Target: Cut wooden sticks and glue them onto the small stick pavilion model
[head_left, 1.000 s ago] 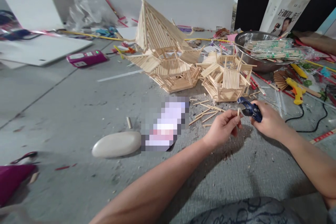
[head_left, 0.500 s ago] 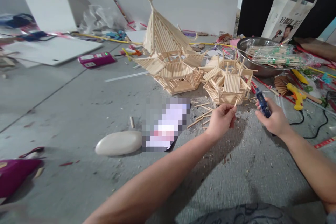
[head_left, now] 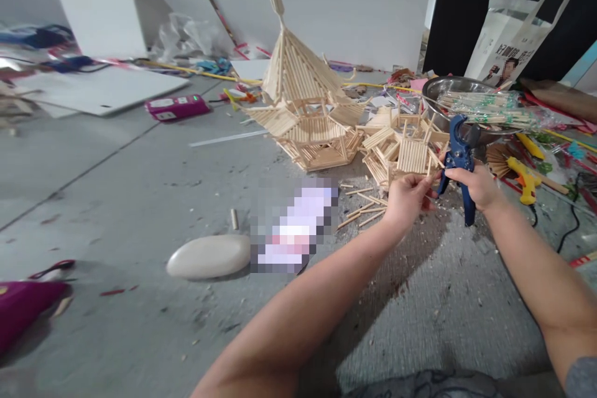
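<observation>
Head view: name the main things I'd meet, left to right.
Magenta object at left edge, white oval object, tall stick model, left hand pinching a short stick, blue cutter in the right hand, yellow glue gun.

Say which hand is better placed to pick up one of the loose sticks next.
Probably the left hand: it is closer to the loose sticks, though it already pinches a short stick. The right hand is farther away and holds the blue cutter.
</observation>
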### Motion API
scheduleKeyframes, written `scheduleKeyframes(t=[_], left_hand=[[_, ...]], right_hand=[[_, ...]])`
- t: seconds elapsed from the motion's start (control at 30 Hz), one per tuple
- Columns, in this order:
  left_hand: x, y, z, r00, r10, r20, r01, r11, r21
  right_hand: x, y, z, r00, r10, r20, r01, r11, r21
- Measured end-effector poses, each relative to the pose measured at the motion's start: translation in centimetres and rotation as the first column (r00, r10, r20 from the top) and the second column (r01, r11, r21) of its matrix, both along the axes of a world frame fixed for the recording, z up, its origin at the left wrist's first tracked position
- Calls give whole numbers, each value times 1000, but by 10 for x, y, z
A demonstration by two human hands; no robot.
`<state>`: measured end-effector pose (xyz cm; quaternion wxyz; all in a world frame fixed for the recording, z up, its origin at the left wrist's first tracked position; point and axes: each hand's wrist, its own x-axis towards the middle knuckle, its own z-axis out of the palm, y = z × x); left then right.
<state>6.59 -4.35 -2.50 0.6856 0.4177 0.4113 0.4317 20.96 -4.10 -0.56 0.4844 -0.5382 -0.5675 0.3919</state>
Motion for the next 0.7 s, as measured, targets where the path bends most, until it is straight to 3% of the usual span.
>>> scheduleKeyframes(t=[0.23, 0.5, 0.7], left_hand=[[-6, 1, -2, 998, 59, -30, -59, 998, 16], [-8, 3, -3, 996, 59, 65, -56, 997, -59], [-3, 3, -1, 991, 90, 98, -82, 993, -79]], right_hand=[[-8, -13, 6, 999, 39, -16, -39, 999, 3], [-5, -17, 1, 994, 47, 101, -49, 999, 15], [-8, -19, 5, 986, 30, 162, -46, 994, 98]])
